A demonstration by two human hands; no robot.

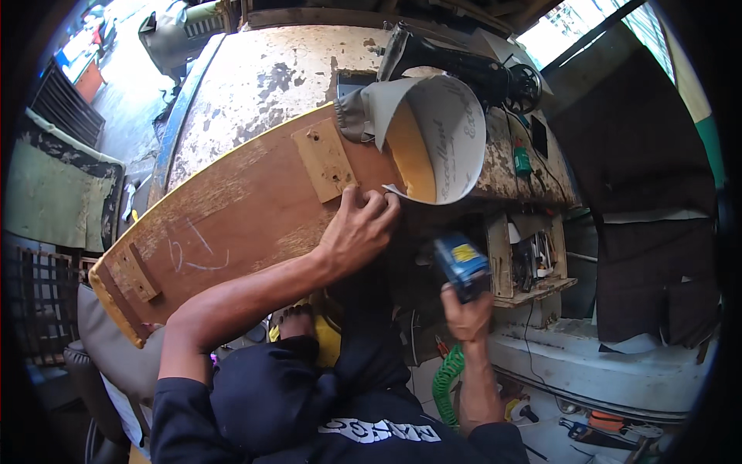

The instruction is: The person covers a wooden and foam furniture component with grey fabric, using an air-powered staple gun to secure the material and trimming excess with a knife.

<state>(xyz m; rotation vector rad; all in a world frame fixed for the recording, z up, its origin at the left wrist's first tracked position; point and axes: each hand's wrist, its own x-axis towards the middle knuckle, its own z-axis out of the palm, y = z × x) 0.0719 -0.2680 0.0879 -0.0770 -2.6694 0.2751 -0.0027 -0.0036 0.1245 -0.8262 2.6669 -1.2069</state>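
A long brown wooden board (232, 209) with yellow foam edges lies slanted across my front, small wooden blocks (325, 158) fixed on it. A grey cover (452, 139) with a white backing curls up at its right end, showing yellow foam inside. My left hand (359, 224) has its fingers curled at the board's near edge, pressing on the turned edge of that cover. My right hand (464, 313) grips a blue pneumatic staple gun (462, 263), slightly blurred, below and right of the board's end, with a green coiled hose (442, 387) hanging below.
A worn table (239, 69) carries a black sewing machine (456, 62). A wooden shelf (525, 291) holding tools is at right, beside dark hanging sheets (649, 271). A padded seat (108, 332) is lower left. My bare foot (297, 325) and floor tools (595, 429) show below.
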